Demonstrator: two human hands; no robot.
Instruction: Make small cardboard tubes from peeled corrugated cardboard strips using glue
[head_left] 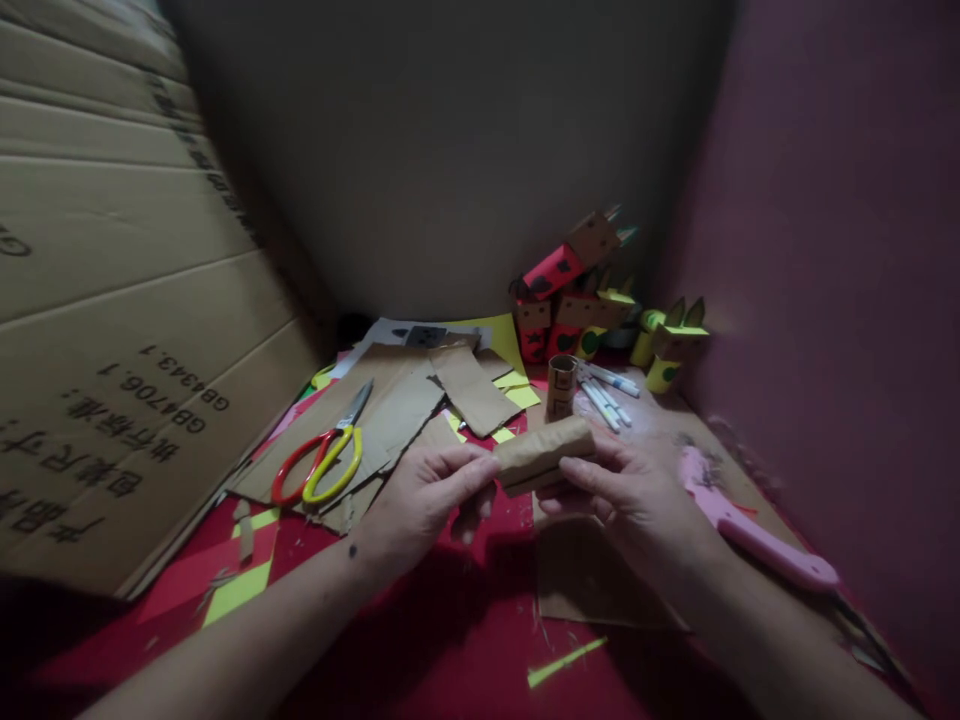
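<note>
A small brown cardboard piece, folded into a long block, is held level above the red table surface. My left hand pinches its left end between thumb and fingers. Around its right end close the fingers of my right hand, thumb at the lower front edge. Just behind it a brown cardboard tube stands upright with dark marks on its side. Left of my left hand, scissors with one red and one yellow handle lie on cardboard sheets.
Flat cardboard pieces spread over the left. Several white markers lie behind my right hand. A pink hot glue gun lies at the right. Red and yellow paper figures stand at the back. A large carton walls the left side.
</note>
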